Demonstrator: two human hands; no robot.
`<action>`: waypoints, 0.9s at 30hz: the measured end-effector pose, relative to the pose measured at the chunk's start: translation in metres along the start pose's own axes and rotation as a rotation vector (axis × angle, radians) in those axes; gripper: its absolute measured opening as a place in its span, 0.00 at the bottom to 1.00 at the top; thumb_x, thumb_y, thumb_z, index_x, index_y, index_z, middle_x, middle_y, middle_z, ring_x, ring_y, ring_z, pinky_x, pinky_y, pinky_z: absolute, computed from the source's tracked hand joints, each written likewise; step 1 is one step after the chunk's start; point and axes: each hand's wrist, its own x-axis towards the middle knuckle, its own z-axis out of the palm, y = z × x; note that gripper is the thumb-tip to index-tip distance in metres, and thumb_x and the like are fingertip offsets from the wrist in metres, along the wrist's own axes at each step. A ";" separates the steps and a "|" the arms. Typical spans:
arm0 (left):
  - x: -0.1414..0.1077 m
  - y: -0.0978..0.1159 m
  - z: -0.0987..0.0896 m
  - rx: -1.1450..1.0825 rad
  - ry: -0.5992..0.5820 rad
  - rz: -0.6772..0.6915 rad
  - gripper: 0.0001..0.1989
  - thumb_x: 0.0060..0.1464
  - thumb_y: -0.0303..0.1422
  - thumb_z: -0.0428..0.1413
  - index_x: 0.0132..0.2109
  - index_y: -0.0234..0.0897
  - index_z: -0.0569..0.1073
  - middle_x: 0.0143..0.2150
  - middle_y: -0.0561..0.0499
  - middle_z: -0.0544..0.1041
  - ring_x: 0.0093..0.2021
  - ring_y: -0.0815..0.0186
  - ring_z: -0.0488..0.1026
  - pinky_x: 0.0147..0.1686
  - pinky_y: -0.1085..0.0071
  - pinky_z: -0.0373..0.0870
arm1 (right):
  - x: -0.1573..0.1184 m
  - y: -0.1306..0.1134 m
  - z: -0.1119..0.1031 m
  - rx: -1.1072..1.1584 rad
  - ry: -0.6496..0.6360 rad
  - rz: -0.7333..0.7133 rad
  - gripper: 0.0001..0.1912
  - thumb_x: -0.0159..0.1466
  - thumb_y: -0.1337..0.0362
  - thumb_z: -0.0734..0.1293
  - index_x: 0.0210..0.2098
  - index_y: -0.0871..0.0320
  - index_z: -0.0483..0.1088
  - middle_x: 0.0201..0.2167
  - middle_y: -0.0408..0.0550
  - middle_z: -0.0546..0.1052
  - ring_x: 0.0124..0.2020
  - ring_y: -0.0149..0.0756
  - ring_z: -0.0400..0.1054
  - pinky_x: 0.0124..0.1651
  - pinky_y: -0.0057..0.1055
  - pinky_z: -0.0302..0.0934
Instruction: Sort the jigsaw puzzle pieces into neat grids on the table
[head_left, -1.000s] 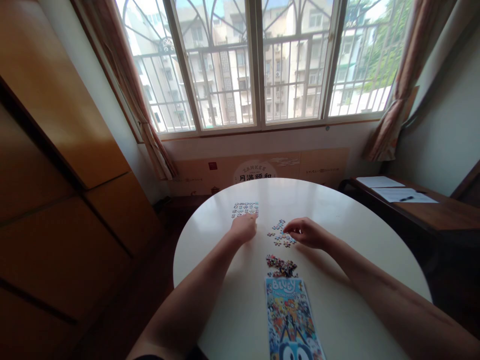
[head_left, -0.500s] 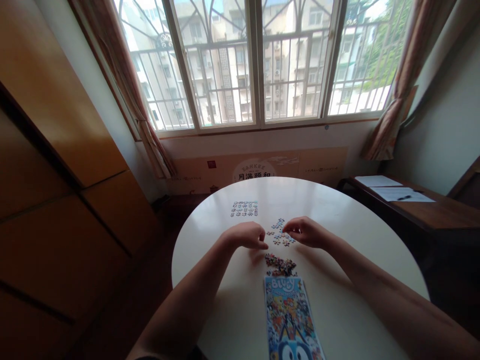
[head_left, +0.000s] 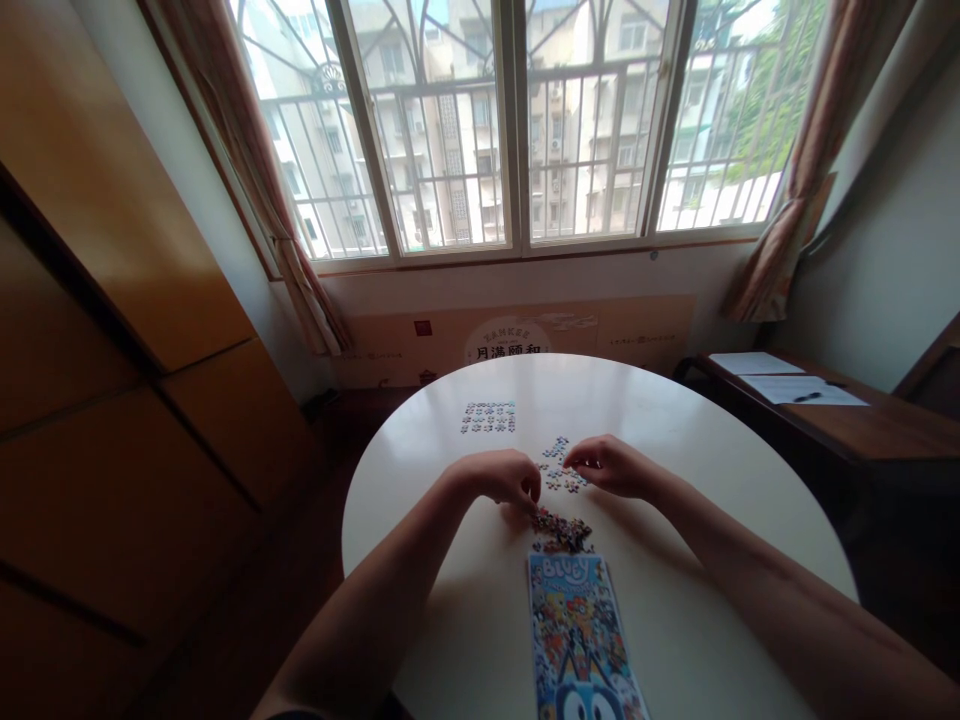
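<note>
My left hand is bent down at the upper left edge of a heap of mixed jigsaw pieces. Its fingers are curled together, and whatever lies between their tips is hidden. My right hand pinches thumb and finger together over a loose group of pieces, and a jigsaw piece appears to be at the tips. Below the heap lies a tall Bluey picture sheet, crowded with coloured figures. Farther off to the left, several pieces stand in neat rows.
All this lies on a round white table. On the right stands a brown wooden table with paper sheets and a dark pen-like item on it. A barred window and curtains are ahead, with wooden cabinets to the left.
My left hand has shifted slightly right, and its fingertips have come to the heap's upper left edge. The right hand has stayed almost where it was, over the loose pieces.
</note>
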 end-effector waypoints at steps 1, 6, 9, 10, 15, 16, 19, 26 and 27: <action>0.001 0.000 0.001 -0.009 -0.001 0.002 0.12 0.48 0.39 0.63 0.39 0.39 0.80 0.32 0.53 0.78 0.28 0.71 0.71 0.28 0.76 0.65 | 0.000 0.001 0.000 -0.002 0.001 -0.001 0.13 0.57 0.71 0.64 0.36 0.58 0.80 0.29 0.46 0.79 0.27 0.30 0.68 0.32 0.26 0.60; 0.002 0.001 0.002 0.005 0.004 0.005 0.11 0.48 0.38 0.64 0.38 0.39 0.80 0.31 0.53 0.79 0.28 0.71 0.71 0.28 0.76 0.65 | 0.001 0.001 0.000 -0.019 0.004 0.000 0.13 0.57 0.71 0.63 0.36 0.58 0.80 0.28 0.46 0.78 0.26 0.31 0.67 0.32 0.27 0.60; 0.002 0.004 0.002 0.017 -0.006 -0.008 0.09 0.48 0.36 0.63 0.37 0.38 0.81 0.31 0.53 0.79 0.28 0.70 0.71 0.27 0.77 0.64 | 0.001 0.000 0.000 -0.019 0.002 0.008 0.13 0.57 0.71 0.63 0.35 0.58 0.80 0.28 0.46 0.78 0.27 0.31 0.67 0.32 0.26 0.59; 0.001 0.005 0.002 0.021 -0.008 -0.013 0.09 0.48 0.35 0.63 0.37 0.38 0.81 0.31 0.53 0.79 0.27 0.71 0.71 0.27 0.77 0.64 | 0.001 0.000 0.000 -0.016 0.000 0.009 0.13 0.57 0.71 0.63 0.35 0.58 0.80 0.28 0.46 0.78 0.27 0.31 0.67 0.32 0.26 0.59; 0.001 0.004 0.002 -0.007 -0.011 -0.039 0.08 0.48 0.33 0.61 0.38 0.38 0.80 0.30 0.53 0.79 0.26 0.71 0.71 0.26 0.77 0.65 | 0.000 0.003 0.002 0.000 -0.001 0.020 0.14 0.56 0.72 0.63 0.35 0.58 0.80 0.27 0.45 0.78 0.26 0.30 0.66 0.31 0.26 0.58; 0.001 0.004 0.002 -0.013 -0.010 -0.045 0.09 0.48 0.32 0.61 0.38 0.38 0.80 0.30 0.53 0.79 0.26 0.71 0.71 0.26 0.77 0.65 | 0.000 0.003 0.002 0.002 -0.001 0.023 0.14 0.56 0.72 0.63 0.35 0.58 0.80 0.27 0.45 0.78 0.26 0.30 0.66 0.31 0.26 0.58; 0.001 0.005 0.002 -0.012 0.003 -0.052 0.09 0.48 0.32 0.60 0.38 0.37 0.80 0.30 0.53 0.79 0.26 0.71 0.71 0.26 0.76 0.65 | 0.000 0.004 0.003 0.006 -0.002 0.021 0.14 0.56 0.72 0.63 0.35 0.58 0.80 0.27 0.45 0.79 0.26 0.30 0.66 0.32 0.26 0.58; 0.001 0.007 0.001 0.000 0.008 0.001 0.11 0.51 0.38 0.60 0.38 0.37 0.80 0.29 0.53 0.78 0.27 0.70 0.71 0.28 0.76 0.64 | 0.000 0.004 0.003 0.007 -0.003 0.025 0.14 0.55 0.72 0.63 0.35 0.58 0.80 0.28 0.45 0.79 0.26 0.31 0.67 0.31 0.26 0.59; 0.002 0.007 0.001 -0.004 0.004 0.005 0.11 0.50 0.38 0.61 0.38 0.37 0.80 0.29 0.53 0.79 0.28 0.70 0.72 0.28 0.76 0.64 | 0.000 0.004 0.003 0.009 -0.004 0.025 0.14 0.55 0.72 0.63 0.35 0.58 0.80 0.28 0.45 0.79 0.27 0.31 0.67 0.31 0.26 0.59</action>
